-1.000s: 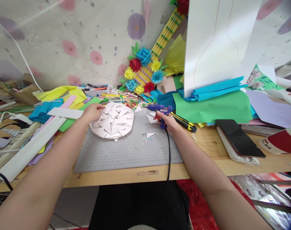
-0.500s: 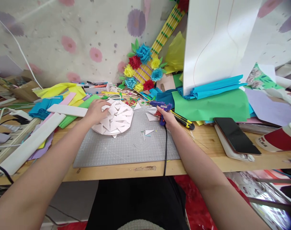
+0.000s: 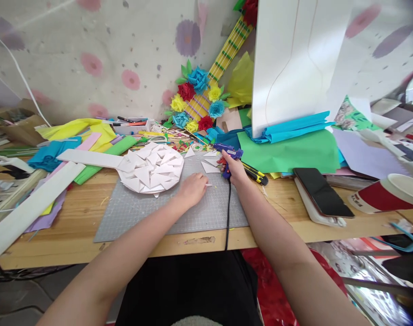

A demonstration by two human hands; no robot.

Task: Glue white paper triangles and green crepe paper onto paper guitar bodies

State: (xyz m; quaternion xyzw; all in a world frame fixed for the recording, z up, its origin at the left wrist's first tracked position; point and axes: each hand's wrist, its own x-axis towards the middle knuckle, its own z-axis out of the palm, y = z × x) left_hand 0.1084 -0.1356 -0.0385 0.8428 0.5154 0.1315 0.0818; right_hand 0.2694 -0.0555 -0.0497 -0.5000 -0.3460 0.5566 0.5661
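A blue hot glue gun [image 3: 234, 154] is in my right hand [image 3: 236, 168], its nozzle pointing left over the grey cutting mat [image 3: 132, 219] and its black cord trailing toward the table edge. My left hand [image 3: 193, 189] rests low over the mat with its fingertips closed on a small white triangle piece [image 3: 208, 184], mostly covered by the fingers. Left of that hand lies a round white disc [image 3: 152, 167] layered with white triangles, and a flat white strip [image 3: 87, 158] extends from its left side. More white cut pieces [image 3: 210, 167] lie beside the glue gun.
A yellow-and-black utility knife [image 3: 256, 173] lies right of the glue gun. Farther right are a phone [image 3: 324, 192] and a paper cup [image 3: 390, 194]. A paper-flowered guitar [image 3: 201, 102] and a tall white board [image 3: 291, 63] lean at the back. Coloured paper [image 3: 288, 151] is piled around.
My left hand has left the white disc, moved right and down to the mat, and taken the small triangle. The right hand still grips the glue gun. The view has shifted slightly.
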